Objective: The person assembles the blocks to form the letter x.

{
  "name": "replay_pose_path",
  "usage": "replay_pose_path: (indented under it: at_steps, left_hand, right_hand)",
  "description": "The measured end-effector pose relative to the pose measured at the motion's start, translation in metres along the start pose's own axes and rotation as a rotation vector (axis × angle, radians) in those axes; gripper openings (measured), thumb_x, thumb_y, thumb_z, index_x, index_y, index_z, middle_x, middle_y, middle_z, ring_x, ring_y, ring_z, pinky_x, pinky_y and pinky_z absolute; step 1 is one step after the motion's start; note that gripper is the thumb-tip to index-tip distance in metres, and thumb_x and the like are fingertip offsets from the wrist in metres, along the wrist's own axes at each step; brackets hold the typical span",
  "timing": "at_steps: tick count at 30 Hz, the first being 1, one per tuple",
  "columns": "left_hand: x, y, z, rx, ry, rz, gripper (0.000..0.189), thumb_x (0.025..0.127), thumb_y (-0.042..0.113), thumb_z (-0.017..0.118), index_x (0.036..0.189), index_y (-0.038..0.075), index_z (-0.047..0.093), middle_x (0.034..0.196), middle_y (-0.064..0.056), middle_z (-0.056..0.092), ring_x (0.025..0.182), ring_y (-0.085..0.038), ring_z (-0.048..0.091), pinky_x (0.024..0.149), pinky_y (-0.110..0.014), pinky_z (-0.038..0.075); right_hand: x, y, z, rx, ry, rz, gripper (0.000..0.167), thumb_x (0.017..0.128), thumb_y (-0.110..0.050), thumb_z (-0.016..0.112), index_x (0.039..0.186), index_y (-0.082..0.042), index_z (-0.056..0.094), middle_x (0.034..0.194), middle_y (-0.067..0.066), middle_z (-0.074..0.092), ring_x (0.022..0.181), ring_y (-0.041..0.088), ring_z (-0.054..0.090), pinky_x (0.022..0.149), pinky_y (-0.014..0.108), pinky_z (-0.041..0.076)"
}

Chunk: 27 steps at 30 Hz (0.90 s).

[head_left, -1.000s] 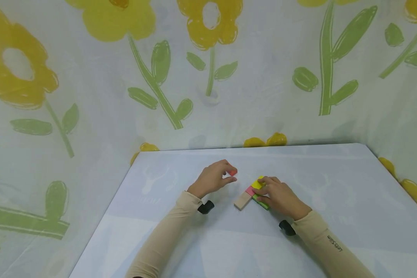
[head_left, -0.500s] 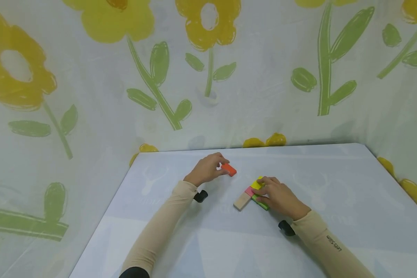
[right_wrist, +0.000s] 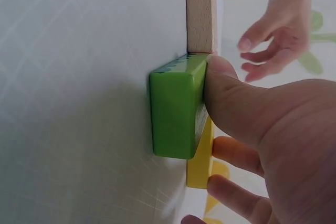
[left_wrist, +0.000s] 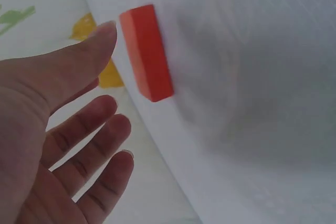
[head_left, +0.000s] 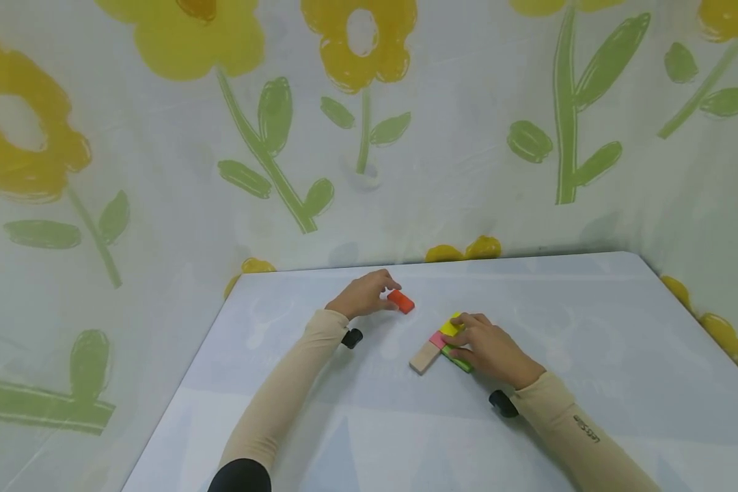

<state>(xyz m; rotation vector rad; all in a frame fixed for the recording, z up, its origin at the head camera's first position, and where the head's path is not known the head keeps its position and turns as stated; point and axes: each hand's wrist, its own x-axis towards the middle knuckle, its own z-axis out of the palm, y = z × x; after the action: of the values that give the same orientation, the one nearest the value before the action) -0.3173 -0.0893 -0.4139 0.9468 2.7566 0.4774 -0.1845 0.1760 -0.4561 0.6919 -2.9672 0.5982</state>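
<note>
An orange block (head_left: 402,301) lies on the white table near its back. My left hand (head_left: 363,295) is beside it with thumb and fingers spread apart; in the left wrist view the thumb tip sits close to the block, with nothing gripped. Right of there, a pale wooden block (head_left: 425,358), a pink block (head_left: 436,339), a yellow block (head_left: 450,326) and a green block (head_left: 458,359) lie against one another. My right hand (head_left: 498,348) rests on this group: the right wrist view shows its thumb on the green block (right_wrist: 172,114) and fingertips by the yellow block (right_wrist: 199,161).
The white table (head_left: 369,437) reaches to a curtain (head_left: 455,171) printed with yellow flowers, which hangs behind and at both sides. Dark wrist cameras are worn under both sleeves.
The left hand has moved left, off the orange block, and more of that block shows. The right hand stays on the block group. The head view has shifted slightly.
</note>
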Motion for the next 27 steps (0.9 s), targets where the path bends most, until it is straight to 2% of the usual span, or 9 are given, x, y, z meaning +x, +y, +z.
replay_pose_path:
  at_steps: [6,14,19,27]
  left_hand:
    - [0.005,-0.004,0.007,0.066,-0.021,0.031,0.046,0.093,0.025,0.079,0.136,0.01,0.069,0.128,-0.008,0.064,0.118,-0.026,0.061,0.1,-0.039,0.054]
    - [0.011,-0.008,0.011,0.073,-0.032,0.013,0.04,0.092,0.024,0.08,0.13,0.015,0.073,0.129,-0.006,0.064,0.121,-0.023,0.059,0.105,-0.039,0.053]
    - [0.013,-0.007,0.012,0.064,-0.055,-0.013,0.042,0.091,0.022,0.081,0.132,0.016,0.072,0.133,-0.007,0.063,0.124,-0.023,0.058,0.109,-0.041,0.051]
    - [0.017,-0.004,0.013,0.091,-0.071,-0.014,0.044,0.093,0.022,0.079,0.135,0.016,0.07,0.132,-0.005,0.063,0.121,-0.021,0.059,0.105,-0.04,0.053]
  right_hand:
    - [0.0,0.0,0.001,0.01,-0.008,0.008,0.034,0.089,-0.023,0.082,0.121,-0.013,0.078,0.133,0.015,0.064,0.125,0.038,0.056,0.092,0.055,0.056]
    - [0.0,0.001,0.0,0.014,-0.003,0.009,0.035,0.089,-0.022,0.082,0.122,-0.012,0.078,0.133,0.015,0.064,0.125,0.038,0.056,0.093,0.055,0.056]
    - [-0.001,0.002,0.0,0.022,-0.004,0.011,0.034,0.089,-0.022,0.082,0.122,-0.012,0.078,0.134,0.015,0.064,0.126,0.038,0.056,0.093,0.056,0.056]
    - [0.0,0.003,0.001,0.014,-0.007,0.017,0.035,0.089,-0.023,0.082,0.122,-0.013,0.078,0.133,0.015,0.063,0.126,0.038,0.055,0.094,0.053,0.057]
